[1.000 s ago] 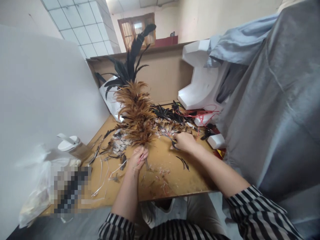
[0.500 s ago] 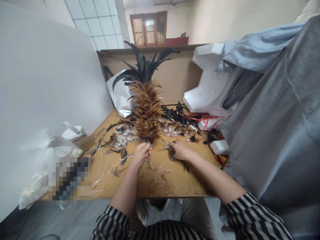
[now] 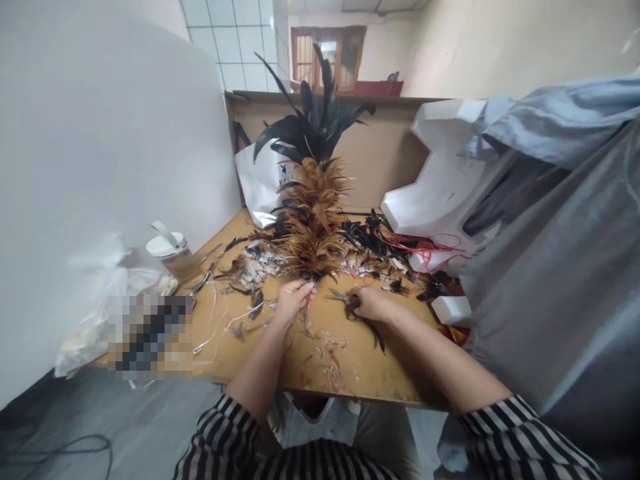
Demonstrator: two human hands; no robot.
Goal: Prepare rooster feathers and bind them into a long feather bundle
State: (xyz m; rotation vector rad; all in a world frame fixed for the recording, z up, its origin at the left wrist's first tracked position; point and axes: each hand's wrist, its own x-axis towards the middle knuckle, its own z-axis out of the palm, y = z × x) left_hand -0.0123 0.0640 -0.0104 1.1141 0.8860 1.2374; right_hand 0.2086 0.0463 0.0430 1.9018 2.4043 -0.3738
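A tall feather bundle (image 3: 315,207), brown along its body with long black feathers at the top, stands upright over the table. My left hand (image 3: 295,299) is closed on its lower end, with the fingers pinched together. To the right, my right hand (image 3: 369,304) is wrapped round a pair of dark-handled scissors (image 3: 340,296). The scissors' blades point left toward the bundle's base and are slightly parted, not touching it. Black feathers lie under and below my right hand.
Loose feathers (image 3: 260,263) and scraps cover the wooden table (image 3: 310,367). Red string (image 3: 435,252) lies at the right, near white foam (image 3: 420,193) and grey cloth (image 3: 560,267). A lidded container (image 3: 173,253) and plastic bag (image 3: 125,313) stand left. A cardboard panel (image 3: 395,153) is behind.
The view has shifted, so most things appear farther right. The scissors' blades now show more clearly in my right hand. My left hand still grips the bundle's lower end.
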